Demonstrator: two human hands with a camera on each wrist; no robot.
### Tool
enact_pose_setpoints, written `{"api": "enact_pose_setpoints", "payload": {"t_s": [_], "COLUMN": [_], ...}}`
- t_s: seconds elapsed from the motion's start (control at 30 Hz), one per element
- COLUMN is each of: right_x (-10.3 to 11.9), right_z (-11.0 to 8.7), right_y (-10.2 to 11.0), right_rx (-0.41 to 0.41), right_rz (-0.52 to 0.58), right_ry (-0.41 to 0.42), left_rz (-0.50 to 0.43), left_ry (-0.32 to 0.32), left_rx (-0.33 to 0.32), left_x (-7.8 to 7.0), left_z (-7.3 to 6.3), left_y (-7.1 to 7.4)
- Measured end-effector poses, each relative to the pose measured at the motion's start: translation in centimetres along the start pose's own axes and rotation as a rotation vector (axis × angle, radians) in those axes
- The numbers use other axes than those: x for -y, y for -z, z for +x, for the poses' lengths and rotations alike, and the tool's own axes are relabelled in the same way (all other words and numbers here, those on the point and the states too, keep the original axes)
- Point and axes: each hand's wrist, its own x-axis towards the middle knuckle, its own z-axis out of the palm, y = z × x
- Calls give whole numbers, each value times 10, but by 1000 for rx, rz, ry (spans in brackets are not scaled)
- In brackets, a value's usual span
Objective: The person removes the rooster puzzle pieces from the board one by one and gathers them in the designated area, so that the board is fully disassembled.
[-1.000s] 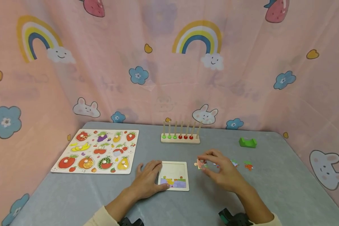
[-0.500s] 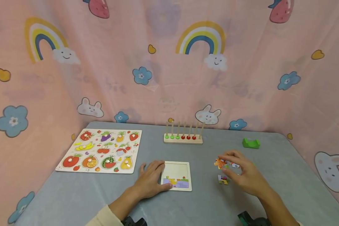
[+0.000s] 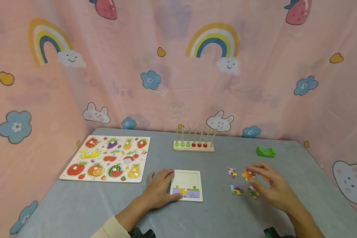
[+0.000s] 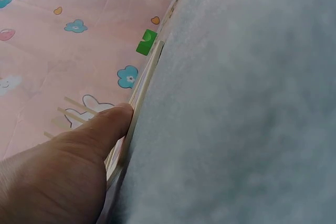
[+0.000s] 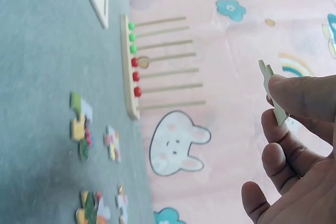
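My left hand (image 3: pixel 160 188) rests on the left side of a small square puzzle tray (image 3: pixel 186 177), its thumb (image 4: pixel 113 121) lying along the near rim. Purple and yellow pieces (image 3: pixel 191 192) fill the tray's lower part; its upper part shows bare board. To the right, my right hand (image 3: pixel 276 190) pinches an orange puzzle piece (image 3: pixel 247 175) between thumb and fingers, and the right wrist view shows this piece (image 5: pixel 280 113) edge-on. Loose puzzle pieces (image 3: pixel 235 189) lie near and under that hand, partly hidden by its fingers.
A fruit peg board (image 3: pixel 125 178) lies at the left. Toward the back stands a wooden peg rack (image 3: pixel 194 147) with green and red beads. A green cradle-shaped block (image 3: pixel 265 151) sits at the back right. A pink patterned curtain (image 3: pixel 172 99) hangs behind the grey table.
My right hand has moved right with the orange piece, away from the tray, uncovering loose pieces on the table. My left hand stays on the tray. The head view has shifted slightly.
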Motion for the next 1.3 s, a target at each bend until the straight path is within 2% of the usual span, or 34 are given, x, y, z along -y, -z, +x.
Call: {"api": "enact_pose_setpoints", "payload": {"t_s": [0.23, 0.47, 0.63, 0.87, 1.07, 1.2, 1.3], "right_x": [-14, -29, -39, -47, -58, -67, -73], "right_z": [-13, -27, -34, -43, -50, -55, -58], "right_y": [6, 13, 20, 28, 29, 28, 28], "right_rx": [-25, -52, -59, -48, -39, -48, -35], "right_rz": [-17, -109, -127, -136, -130, -168, -211], "right_ry": [-22, -81, -69, -127, -144, -165, -211], "left_rz": [1, -5, -6, -5, -9, -14, -12], "left_ry": [18, 22, 21, 13, 10, 17, 20], "left_rx": [25, 25, 31, 26, 18, 25, 33], "left_x": [-1, -1, -2, -2, -1, -2, -3], "left_z": [0, 0, 0, 0, 0, 0, 0], "left_y": [1, 1, 1, 1, 1, 2, 3]}}
